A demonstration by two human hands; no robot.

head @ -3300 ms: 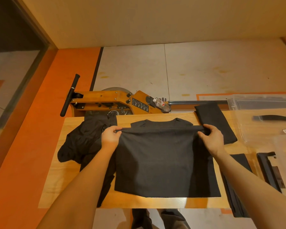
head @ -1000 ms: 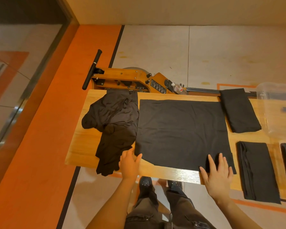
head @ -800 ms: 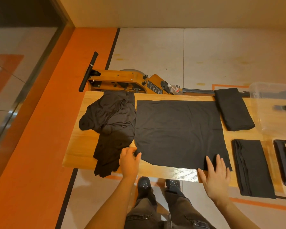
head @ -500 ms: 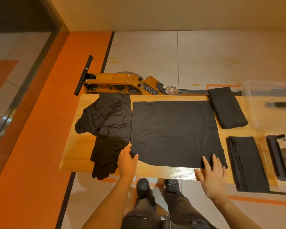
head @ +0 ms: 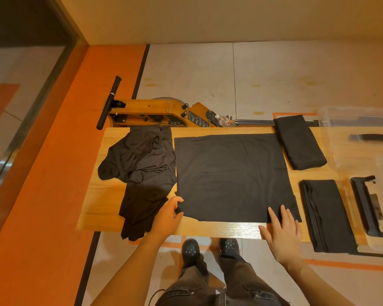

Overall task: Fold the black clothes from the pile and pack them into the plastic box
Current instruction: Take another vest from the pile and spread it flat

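A black shirt (head: 234,177), folded into a flat square, lies in the middle of the wooden table (head: 97,208). My left hand (head: 167,215) pinches its near left corner between thumb and fingers. My right hand (head: 282,228) rests flat, fingers spread, on the near right corner. A crumpled pile of black clothes (head: 142,164) lies left of the shirt and touches its edge. Two folded black garments lie to the right, one far (head: 300,142) and one near (head: 327,215). The clear plastic box (head: 358,140) stands at the far right.
The box's clear lid with a black latch (head: 365,206) lies at the table's right end. A wooden rowing machine (head: 159,113) with a small bottle (head: 224,120) stands on the floor behind the table. My legs and shoes are below the table's near edge.
The shirt, held by its folded edge at the far side 3.3 s ago, now lies flat. Both hands came to its near corners; my left hand's fingers closed on the corner.
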